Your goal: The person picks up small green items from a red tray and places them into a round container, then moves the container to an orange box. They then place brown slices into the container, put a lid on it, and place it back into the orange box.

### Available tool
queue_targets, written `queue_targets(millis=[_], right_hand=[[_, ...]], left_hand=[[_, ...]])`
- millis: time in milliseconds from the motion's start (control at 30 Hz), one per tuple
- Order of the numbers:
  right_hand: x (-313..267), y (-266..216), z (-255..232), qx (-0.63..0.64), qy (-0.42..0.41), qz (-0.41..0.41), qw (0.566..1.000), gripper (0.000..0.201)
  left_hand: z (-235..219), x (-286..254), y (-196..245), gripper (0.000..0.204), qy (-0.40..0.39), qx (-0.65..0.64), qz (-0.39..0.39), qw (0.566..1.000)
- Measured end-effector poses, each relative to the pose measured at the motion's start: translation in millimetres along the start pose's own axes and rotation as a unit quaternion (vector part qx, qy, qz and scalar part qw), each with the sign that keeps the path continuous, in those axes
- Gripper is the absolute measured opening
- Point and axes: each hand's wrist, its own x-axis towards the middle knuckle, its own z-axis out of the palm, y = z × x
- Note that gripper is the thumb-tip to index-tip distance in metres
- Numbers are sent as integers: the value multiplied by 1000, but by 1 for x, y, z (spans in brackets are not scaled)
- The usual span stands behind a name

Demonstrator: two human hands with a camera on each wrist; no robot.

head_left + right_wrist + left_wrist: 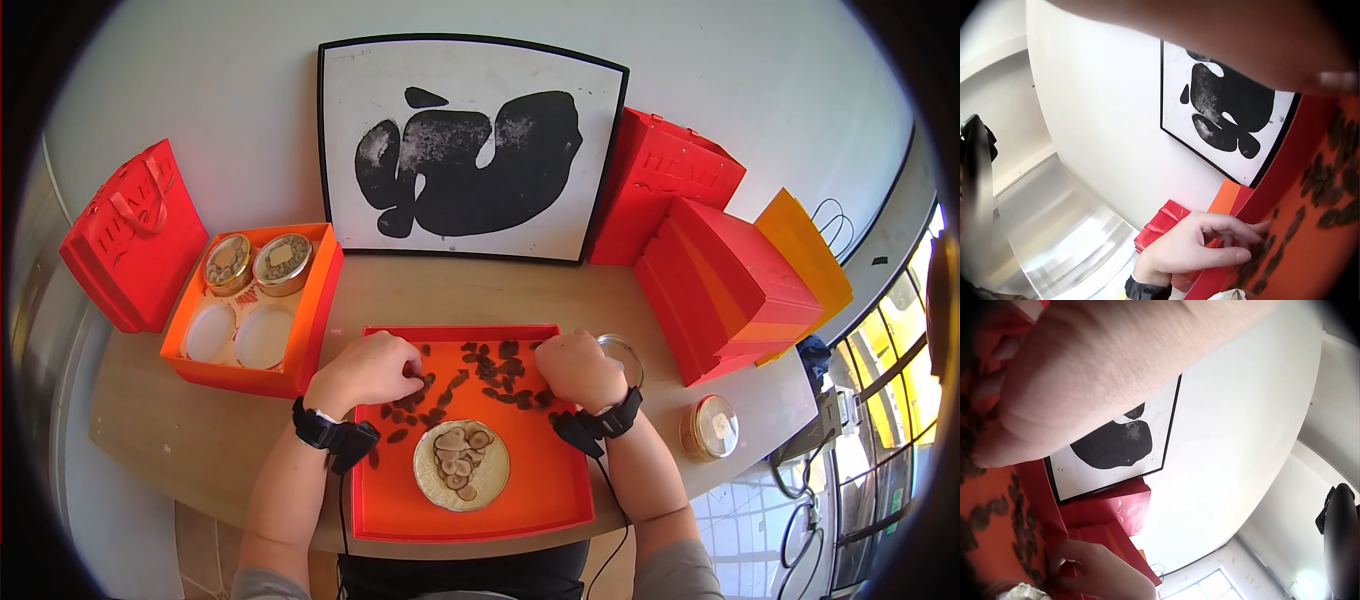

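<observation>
A shallow red-orange box tray holds many small dark brown dried pieces across its far half. My left hand reaches over its left side; in the right wrist view its thumb and fingers are apart, their tips right at the dark pieces. My right hand is bent over the far right corner, near more pieces. In the left wrist view the right fingers bend down, their tips partly hidden; I cannot tell whether they pinch a piece. A pale dish of tan, brown-rimmed slices sits nearer me.
At left stands an orange box with two filled round jars and two round recesses, beside a red bag. A clear round lid and a jar lie right. Behind are a framed print and red packaging.
</observation>
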Motion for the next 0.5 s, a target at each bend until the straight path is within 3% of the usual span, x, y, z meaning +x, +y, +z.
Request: queue_targets(millis=[67, 133, 267, 367, 500], right_hand=[[0, 3, 6, -5, 38, -6, 999, 5], [2, 5, 2, 33, -6, -5, 999, 4], [5, 10, 3, 71, -14, -6, 997, 3], [9, 16, 2, 153, -38, -18, 987, 5], [8, 7, -30, 319, 16, -55, 946, 10]], left_hand=[[1, 1, 0, 24, 3, 1, 5, 1000], [1, 0, 0, 25, 4, -2, 1, 1000], [-3, -1, 5, 25, -2, 5, -3, 1000], [-6, -3, 8, 25, -1, 20, -12, 1000], [-1, 0, 3, 23, -1, 1, -10, 1000]])
